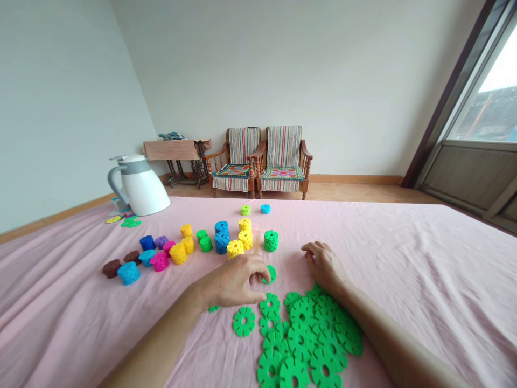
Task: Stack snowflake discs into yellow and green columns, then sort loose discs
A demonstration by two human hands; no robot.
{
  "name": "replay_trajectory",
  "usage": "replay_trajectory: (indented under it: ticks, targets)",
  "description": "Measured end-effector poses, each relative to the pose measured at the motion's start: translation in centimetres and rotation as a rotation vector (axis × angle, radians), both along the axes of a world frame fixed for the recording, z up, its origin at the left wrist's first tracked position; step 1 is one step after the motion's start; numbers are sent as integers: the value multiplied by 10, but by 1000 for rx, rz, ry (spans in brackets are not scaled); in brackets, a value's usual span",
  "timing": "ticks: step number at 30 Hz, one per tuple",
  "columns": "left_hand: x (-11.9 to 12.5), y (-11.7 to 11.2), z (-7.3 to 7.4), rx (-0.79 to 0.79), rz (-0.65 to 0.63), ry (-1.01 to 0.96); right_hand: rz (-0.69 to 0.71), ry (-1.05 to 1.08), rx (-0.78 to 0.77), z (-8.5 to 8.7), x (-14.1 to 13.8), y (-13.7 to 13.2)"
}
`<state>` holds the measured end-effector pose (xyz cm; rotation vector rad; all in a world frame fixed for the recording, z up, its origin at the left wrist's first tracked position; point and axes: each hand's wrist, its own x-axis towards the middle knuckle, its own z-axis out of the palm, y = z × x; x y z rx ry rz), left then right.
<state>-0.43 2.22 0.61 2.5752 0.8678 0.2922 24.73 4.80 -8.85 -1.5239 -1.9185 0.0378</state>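
Pink-clothed tabletop [424,258], 2 chairs [284,148] behind. L hand [232,280]: grip apart, thumb & fingertips nr a green disc [272,274], can't tell if touching. R hand [328,267]: grip loosely apart, just past green disc pile [301,337], w/ green stack [271,242] ahead, btwn hands.

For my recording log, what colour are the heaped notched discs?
The notched discs are green, clearest in head view.

We note bright, soft daylight, the window [496,116] at right blown white up top, faint shadows in the folds of the pink cloth [420,269], and wide-angle stretch tilting the dark door frame [447,94] near the edge.
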Motion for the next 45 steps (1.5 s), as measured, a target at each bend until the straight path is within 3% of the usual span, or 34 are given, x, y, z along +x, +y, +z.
replay_trajectory:
  ticks: [4,11,18,23,28,33,45]
  targets:
    - [0,-11,1,-67,-76,76,-1,3,4,-1,0,0]
    - [6,-15,-8,-41,-35,121,-2,6,-8,0,0,-1]
    - [7,-18,-4,-35,-61,204,-15,-10,-26,2,-2,-2]
    - [3,-6,-2,26,66,9,-19,-10,-11,2,-2,-2]
    - [1,11,-13,127,213,-132,-14,-8,-1,-1,-2,0]
    - [4,15,-24,146,218,-140,-9,-4,-1,-3,-1,1]
    - [10,13,-29,125,177,-117,-5,-7,8,-3,-1,1]
